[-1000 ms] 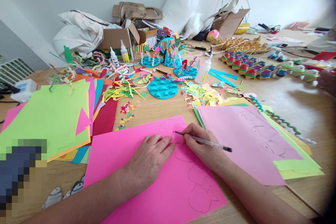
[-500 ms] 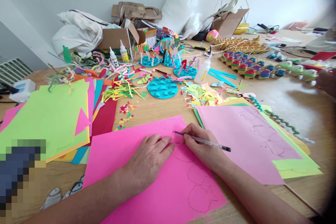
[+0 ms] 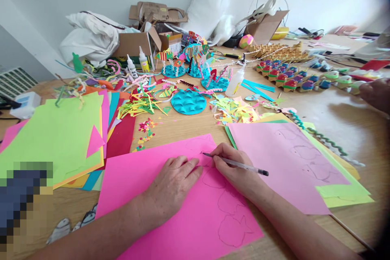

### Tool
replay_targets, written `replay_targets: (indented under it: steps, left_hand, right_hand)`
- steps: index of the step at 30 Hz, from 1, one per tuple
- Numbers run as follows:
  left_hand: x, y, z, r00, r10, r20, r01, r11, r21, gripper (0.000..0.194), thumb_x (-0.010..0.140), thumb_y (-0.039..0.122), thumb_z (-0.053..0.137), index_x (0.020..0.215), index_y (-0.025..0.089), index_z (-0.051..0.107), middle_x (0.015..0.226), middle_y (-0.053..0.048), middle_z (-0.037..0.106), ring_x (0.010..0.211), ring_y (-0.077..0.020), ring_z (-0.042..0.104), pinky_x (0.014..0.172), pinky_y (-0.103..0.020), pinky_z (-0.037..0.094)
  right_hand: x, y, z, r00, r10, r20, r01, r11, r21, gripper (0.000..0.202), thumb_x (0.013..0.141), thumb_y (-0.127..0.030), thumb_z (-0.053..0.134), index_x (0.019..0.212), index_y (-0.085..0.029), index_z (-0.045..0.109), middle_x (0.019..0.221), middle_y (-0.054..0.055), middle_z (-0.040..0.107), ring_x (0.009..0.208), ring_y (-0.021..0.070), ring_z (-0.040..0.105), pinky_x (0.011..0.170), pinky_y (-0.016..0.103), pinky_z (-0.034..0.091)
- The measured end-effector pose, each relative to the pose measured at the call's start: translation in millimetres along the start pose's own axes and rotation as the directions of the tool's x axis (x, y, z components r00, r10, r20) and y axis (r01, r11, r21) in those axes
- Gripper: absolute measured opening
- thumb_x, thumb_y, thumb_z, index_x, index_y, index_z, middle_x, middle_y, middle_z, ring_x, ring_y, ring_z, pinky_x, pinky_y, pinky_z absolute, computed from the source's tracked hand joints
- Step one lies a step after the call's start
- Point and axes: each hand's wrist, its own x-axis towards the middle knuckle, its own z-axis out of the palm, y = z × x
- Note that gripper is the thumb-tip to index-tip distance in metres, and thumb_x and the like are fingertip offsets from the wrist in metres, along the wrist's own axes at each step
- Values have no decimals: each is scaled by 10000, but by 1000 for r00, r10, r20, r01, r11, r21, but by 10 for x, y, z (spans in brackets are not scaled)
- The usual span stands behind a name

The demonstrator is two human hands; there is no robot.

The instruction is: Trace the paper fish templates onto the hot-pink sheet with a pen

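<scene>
A bright pink sheet of paper lies before me, with several fish outlines drawn along its right side. My left hand rests flat on the sheet, fingers stretched out and holding nothing. In my right hand is a pen with a clear barrel and dark end, gripped between thumb and fingers. Its tip touches the pink paper near the upper right corner. Just right of that hand lies a paler pink sheet with more fish outlines, on top of green and yellow paper.
Coloured paper is stacked at the left. Behind my hands are a round blue scalloped base, paper scraps and a glue bottle. Painted egg-carton pieces stand farther right, where another person's hand reaches in.
My hands have barely moved; the pen tip stays at almost the same spot. At the right edge, the other person's hand has moved slightly left, toward the painted carton pieces.
</scene>
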Motion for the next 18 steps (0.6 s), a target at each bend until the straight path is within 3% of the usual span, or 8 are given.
replay_targets:
  steps: [18]
  left_hand:
    - [-1,6,-9,1000,0,3,0,1000,-7,376,867,132,441,1240,179,435,1278,-43,464,1050,-206,407,873,-355,383]
  right_hand:
    - [0,-3,2,1000,2,2,-2,1000,-3,95,743,-174,430,722,-196,520,573,-39,538,494,103,485,468,211,352]
